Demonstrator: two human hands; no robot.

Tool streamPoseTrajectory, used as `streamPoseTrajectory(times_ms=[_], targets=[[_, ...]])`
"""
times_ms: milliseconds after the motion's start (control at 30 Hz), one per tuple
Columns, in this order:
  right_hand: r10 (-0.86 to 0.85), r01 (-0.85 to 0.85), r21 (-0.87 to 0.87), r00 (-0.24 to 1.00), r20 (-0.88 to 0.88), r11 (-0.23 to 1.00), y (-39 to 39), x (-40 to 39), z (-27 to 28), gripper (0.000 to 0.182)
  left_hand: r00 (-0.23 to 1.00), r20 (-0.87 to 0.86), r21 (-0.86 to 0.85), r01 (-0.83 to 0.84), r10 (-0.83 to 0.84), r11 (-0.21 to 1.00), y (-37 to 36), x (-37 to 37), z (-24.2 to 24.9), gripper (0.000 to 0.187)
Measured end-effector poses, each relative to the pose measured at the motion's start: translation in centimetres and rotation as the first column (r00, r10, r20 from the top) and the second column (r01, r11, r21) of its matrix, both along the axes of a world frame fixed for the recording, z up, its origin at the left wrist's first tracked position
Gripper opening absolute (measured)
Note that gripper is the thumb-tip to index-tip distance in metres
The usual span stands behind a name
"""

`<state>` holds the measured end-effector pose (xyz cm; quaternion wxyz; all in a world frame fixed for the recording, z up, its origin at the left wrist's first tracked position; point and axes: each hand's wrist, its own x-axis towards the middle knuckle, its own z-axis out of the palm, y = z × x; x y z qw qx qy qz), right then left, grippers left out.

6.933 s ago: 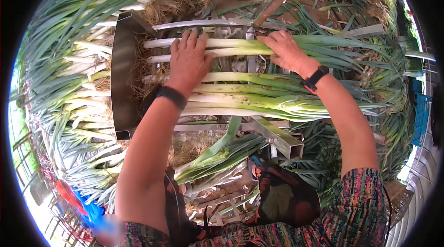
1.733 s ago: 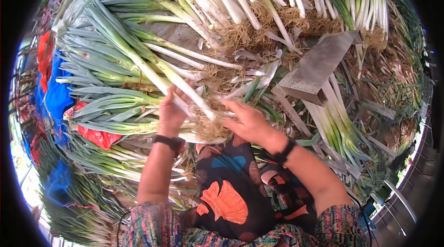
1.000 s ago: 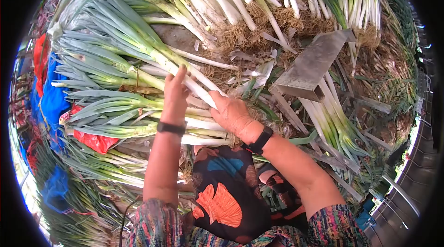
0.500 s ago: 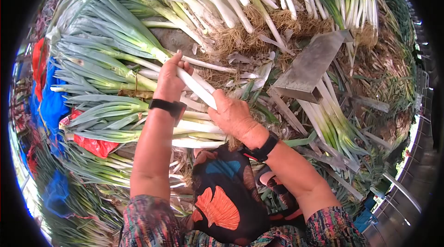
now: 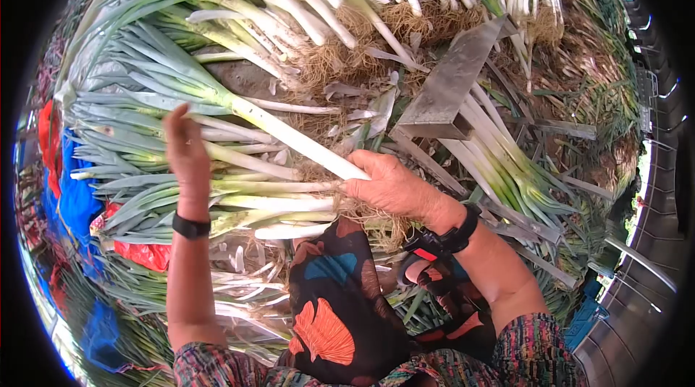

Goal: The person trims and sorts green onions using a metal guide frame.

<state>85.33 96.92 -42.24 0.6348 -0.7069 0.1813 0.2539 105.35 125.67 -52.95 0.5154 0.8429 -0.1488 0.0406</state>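
Observation:
My right hand is closed around the lower white end of a long green onion. Its roots hang below my palm, and its shaft slants up and left to broad blue-green leaves. To the left, my left hand is off the stalk, fingers raised and slightly blurred, with nothing visible in it. Beneath and beside that hand lie more green onions, their white ends pointing right toward my lap.
A metal stand with a slanted plate is to the right, with peeled green onions lying beneath it. Rooted green onions are heaped at the back. Blue cloth and a red bag lie left.
My left hand has let go of the green onion's shaft and moved left and down. My right hand still grips the root end, now slightly lower and further right.

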Motion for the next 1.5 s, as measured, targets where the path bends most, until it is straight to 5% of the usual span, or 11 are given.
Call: streamPoseTrajectory(times_ms=[67,133,500,600,633,733,867,1100,1200,1367,1500], targets=[[-0.057,0.072,0.128,0.992,-0.114,0.989,0.2,0.0,1.6,0.023,0.831,0.218,0.535,0.337,-0.511,0.775,-4.9,-3.6,7.1,0.051],[-0.072,0.13,0.241,0.969,-0.238,0.962,0.0,-0.1,3.8,0.021,0.597,0.164,0.645,0.537,-0.785,0.544,-7.8,-5.7,8.4,0.051],[-0.133,0.302,0.493,0.928,-0.348,0.816,-7.6,-6.4,14.4,0.038,0.433,0.24,0.544,0.681,-0.869,0.49,-11.1,-2.1,11.7,0.038],[-0.426,0.54,0.47,0.841,-0.332,0.698,-9.3,-8.0,20.8,0.043,0.426,0.251,0.529,0.692,-0.869,0.492,-13.1,-2.4,16.7,0.032],[-0.373,0.415,0.552,0.907,-0.194,0.723,-12.4,-9.0,19.5,0.05,0.466,0.224,0.503,0.697,-0.856,0.511,-13.8,-2.9,18.9,0.031],[-0.593,0.607,-0.099,0.793,0.139,0.789,-15.0,-14.0,18.9,0.043,0.609,-0.011,0.408,0.727,-0.793,0.552,-16.2,-4.9,25.6,0.033],[0.024,0.328,-0.712,0.9,0.436,0.62,-11.8,-18.5,19.3,0.048,0.545,-0.241,0.183,0.838,-0.803,0.514,-18.7,-6.6,29.7,0.044],[-0.16,0.434,-0.328,0.773,0.613,0.839,-5.3,-16.9,28.0,0.075,0.495,-0.052,-0.218,0.842,-0.867,0.494,-23.6,-16.4,41.5,0.037],[-0.093,0.571,-0.115,0.323,0.942,0.813,-4.4,-14.1,30.3,0.083,0.615,0.13,-0.296,0.773,-0.778,0.561,-25.8,-20.9,48.7,0.032],[0.178,0.924,-0.19,0.136,0.975,0.333,-2.5,-16.0,39.4,0.096,0.646,0.217,-0.722,0.611,-0.732,0.325,-27.5,-26.7,56.5,0.043],[0.248,0.939,-0.341,0.341,0.907,-0.042,-1.9,-19.2,43.0,0.093,0.681,0.141,-0.872,0.43,-0.719,0.236,-28.1,-30.1,58.3,0.049]])
